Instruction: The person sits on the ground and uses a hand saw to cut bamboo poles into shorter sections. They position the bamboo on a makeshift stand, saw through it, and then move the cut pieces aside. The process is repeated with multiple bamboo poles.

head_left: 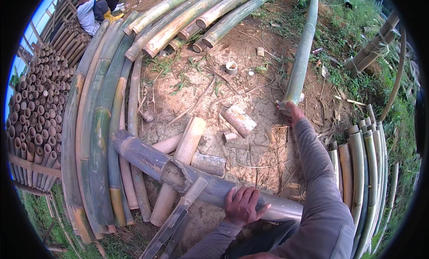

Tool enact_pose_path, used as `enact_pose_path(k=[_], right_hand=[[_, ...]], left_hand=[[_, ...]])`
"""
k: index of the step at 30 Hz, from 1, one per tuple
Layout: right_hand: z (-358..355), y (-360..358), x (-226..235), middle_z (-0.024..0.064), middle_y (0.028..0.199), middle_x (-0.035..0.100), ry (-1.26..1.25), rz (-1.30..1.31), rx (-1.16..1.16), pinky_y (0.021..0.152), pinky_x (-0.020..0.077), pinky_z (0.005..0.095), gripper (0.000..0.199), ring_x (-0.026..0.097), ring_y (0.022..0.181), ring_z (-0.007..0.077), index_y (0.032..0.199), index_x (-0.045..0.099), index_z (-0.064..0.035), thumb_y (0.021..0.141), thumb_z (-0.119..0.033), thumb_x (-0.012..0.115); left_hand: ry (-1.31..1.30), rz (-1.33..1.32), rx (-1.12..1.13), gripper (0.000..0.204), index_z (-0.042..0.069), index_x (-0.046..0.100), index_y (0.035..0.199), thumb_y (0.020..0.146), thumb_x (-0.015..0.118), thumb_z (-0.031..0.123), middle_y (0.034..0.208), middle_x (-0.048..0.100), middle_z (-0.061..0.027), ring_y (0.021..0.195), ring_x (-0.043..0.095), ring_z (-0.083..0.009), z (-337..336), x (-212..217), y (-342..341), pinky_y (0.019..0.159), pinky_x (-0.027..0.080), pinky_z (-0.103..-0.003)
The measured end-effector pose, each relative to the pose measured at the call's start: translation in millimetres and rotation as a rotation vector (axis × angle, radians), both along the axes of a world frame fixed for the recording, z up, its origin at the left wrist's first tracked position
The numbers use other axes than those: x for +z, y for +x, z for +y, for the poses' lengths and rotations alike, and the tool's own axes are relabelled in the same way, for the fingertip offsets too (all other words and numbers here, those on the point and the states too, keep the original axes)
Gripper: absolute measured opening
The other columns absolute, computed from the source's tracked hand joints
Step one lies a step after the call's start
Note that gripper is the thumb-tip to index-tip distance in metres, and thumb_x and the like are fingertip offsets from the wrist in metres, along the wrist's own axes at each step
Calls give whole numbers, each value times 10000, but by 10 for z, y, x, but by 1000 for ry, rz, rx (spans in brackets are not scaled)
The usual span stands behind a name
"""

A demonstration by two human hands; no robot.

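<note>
My right hand point(292, 113) is closed round the near end of a long green bamboo pole point(304, 49), which runs away from me toward the far edge. Across my lap side lies a thick grey bamboo pole point(210, 185) with a broken, notched wall near its middle. On top of it rests my left hand point(241, 206), fingers bent over the curve and thumb apart, not wrapped round it. Below the notch a narrow pale wooden slat point(176, 218) leans against the pole, with dark strips beside it. Shorter bamboo pieces point(190, 140) lie under the grey pole.
Long bamboo poles point(100, 120) lie side by side on the left, more poles point(192, 24) at the far side. A stack of cut bamboo point(38, 111) stands far left. Upright poles point(357, 165) are at my right. Bamboo offcuts point(240, 120) litter the sawdust. Another person point(91, 13) sits far left.
</note>
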State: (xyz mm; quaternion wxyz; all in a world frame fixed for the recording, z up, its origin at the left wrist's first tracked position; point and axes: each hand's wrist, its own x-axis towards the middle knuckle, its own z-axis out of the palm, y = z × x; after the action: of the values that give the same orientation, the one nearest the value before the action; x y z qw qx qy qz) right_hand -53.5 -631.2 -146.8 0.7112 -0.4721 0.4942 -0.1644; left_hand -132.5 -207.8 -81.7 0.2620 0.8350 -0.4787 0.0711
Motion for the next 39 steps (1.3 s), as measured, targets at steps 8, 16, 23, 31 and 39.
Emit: enact_pose_path(k=[8, 16, 23, 31, 39], right_hand=[[-46, -727, 379, 338, 1342, 654, -783, 768, 113, 1086, 512, 474, 1007, 659, 1278, 431, 1374, 535, 104, 777, -658, 811], [-258, -232, 355, 285, 1373, 659, -535, 737, -56, 1103, 525, 427, 977, 666, 1283, 400, 1415, 475, 54, 699, -420, 941], [-19, -264, 875, 225, 1038, 761, -295, -44, -89, 783, 641, 401, 529, 784, 872, 314, 1111, 720, 73, 754, -302, 829], [1477, -1374, 1868, 160, 1045, 701, 142, -483, -47, 865, 654, 472, 496, 749, 915, 312, 1304, 560, 30, 917, -257, 680], [3773, -2593, 1724, 154, 1354, 654, 655, -429, 176, 1173, 447, 566, 692, 630, 1272, 350, 1423, 544, -68, 926, -486, 782]], left_hand=[[74, 24, -7, 549, 157, 772, 1085, 858, 720, 654, 1141, 739, -2, 1160, 650, -213, 7, 38, -32, 1139, 317, -547], [65, 2, -29, 508, 155, 736, 1099, 887, 704, 616, 1124, 731, 0, 1130, 657, -203, 4, 144, -24, 1098, 364, -518], [5, -11, -35, 478, 152, 729, 1095, 880, 717, 579, 1124, 713, -9, 1139, 628, -221, 81, 121, -46, 1095, 368, -562], [109, 117, -134, 658, 110, 670, 1268, 865, 703, 630, 1240, 694, -88, 1241, 595, -257, 32, 214, -63, 1196, 279, -546], [-631, 1165, -27, 1022, -6, 293, 1599, 903, 814, 533, 1504, 465, -240, 1389, 506, -344, 1382, 693, -973, 1176, 420, -464]])
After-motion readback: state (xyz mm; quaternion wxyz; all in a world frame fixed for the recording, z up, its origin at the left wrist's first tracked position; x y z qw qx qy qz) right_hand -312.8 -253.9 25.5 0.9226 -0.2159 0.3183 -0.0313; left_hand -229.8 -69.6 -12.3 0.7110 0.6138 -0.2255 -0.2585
